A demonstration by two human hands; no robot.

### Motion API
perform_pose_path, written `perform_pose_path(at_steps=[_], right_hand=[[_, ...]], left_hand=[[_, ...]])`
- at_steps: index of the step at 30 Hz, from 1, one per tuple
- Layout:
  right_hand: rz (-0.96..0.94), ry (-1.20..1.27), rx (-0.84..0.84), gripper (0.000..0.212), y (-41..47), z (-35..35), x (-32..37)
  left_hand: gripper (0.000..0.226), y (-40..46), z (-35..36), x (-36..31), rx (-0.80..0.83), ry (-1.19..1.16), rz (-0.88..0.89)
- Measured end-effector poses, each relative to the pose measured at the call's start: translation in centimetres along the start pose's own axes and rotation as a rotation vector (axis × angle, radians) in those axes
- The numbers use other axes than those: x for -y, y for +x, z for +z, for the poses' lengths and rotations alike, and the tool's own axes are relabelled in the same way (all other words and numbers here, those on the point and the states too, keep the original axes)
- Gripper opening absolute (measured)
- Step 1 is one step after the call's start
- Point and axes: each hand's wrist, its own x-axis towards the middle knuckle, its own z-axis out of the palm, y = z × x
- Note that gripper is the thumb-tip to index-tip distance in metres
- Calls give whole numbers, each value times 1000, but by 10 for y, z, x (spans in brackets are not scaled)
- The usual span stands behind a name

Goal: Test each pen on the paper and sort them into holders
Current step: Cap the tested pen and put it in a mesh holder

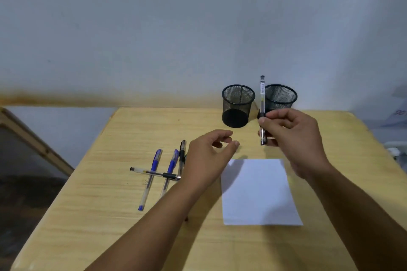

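Right hand pinches clear-barrelled pen upright, near far edge of pale wood-grain tabletop, in front of two cylindrical black wire-mesh holders. Left hand hovers w/ fingers loosely curled, holding nothing. White rectangular paper sheet lies flat toward near-right part of top. Left of it: two blue-capped pens, black-capped pen, & one clear pen crossing them.

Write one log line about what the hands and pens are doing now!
right hand: holds clear pen upright | left hand: holds nothing | paper: blank | mesh holders: look empty | pens on table: four
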Motion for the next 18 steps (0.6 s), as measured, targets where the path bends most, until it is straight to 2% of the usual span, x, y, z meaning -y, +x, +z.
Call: perform_pose_path(at_steps=[2, 5, 7, 10, 12, 15, 18], right_hand=[[-30, -202, 13, 8, 26, -8, 7], [-159, -553, 20, 7, 60, -14, 19], [-217, -694, 62, 9, 78, -10, 28], [-279, -839, 119, 10, 100, 2, 33], [-307, -893, 133, 10, 112, 11, 30], [-322, -968, 175, 10, 122, 23, 22], [-333, -1010, 203, 12, 123, 30, 17]], left_hand=[[37, 27, 9, 5, -23, 30, -51], [68, 65, 24, 14, -30, 103, -114], [88, 86, 32, 17, -32, 178, -128], [101, 110, 42, 19, -35, 221, -141], [98, 118, 49, 20, -34, 202, -151], [70, 123, 55, 23, -71, 125, -129], [60, 123, 57, 25, -89, 99, -107]])
